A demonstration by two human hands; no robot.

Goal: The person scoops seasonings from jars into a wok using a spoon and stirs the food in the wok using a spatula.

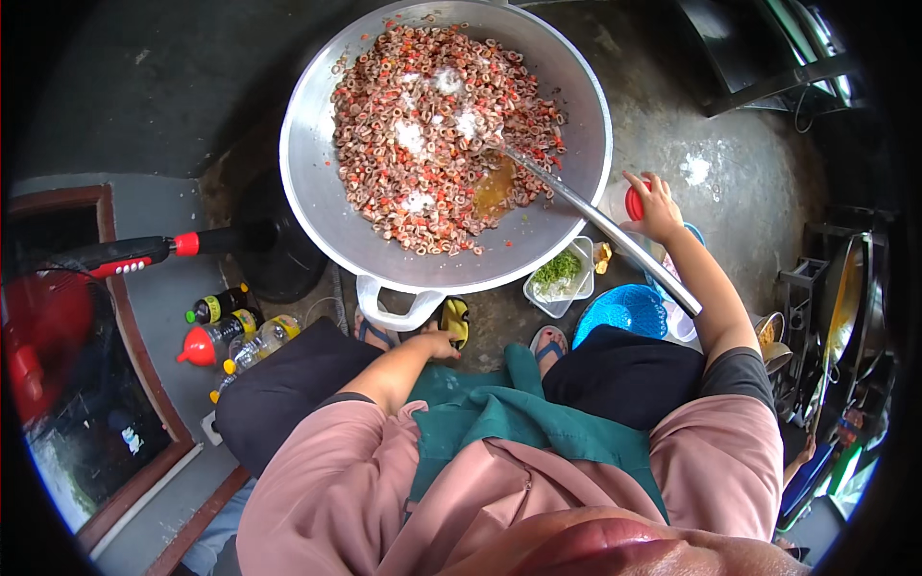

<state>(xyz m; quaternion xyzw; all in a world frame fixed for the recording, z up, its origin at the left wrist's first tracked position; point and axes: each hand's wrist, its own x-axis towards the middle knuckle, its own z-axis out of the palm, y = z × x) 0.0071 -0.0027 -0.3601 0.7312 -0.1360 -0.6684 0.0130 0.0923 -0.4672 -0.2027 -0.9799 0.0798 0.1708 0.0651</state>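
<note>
A large metal wok (310, 158) stands before me, full of chopped squid rings with red chilli (403, 79). Several patches of white powder lie on the food, and brown liquid (495, 189) pools at the near right. A long metal-handled ladle (612, 230) rests in it, its handle leaning over the rim towards me. To the right of the wok, my right hand (657, 209) grips the red lid (635, 200) of a clear plastic jar. My left hand (441, 344) is low by the wok's near handle (400, 309), against a yellow-and-black packet (455, 322); its grip is partly hidden.
A clear tub of shredded green leaves (558, 270) and a blue plastic basket (623, 313) stand by my right foot. Several bottles (230, 317) and a red funnel (202, 345) lie at left, near a fan (130, 255). Metal racks (803, 273) line the right.
</note>
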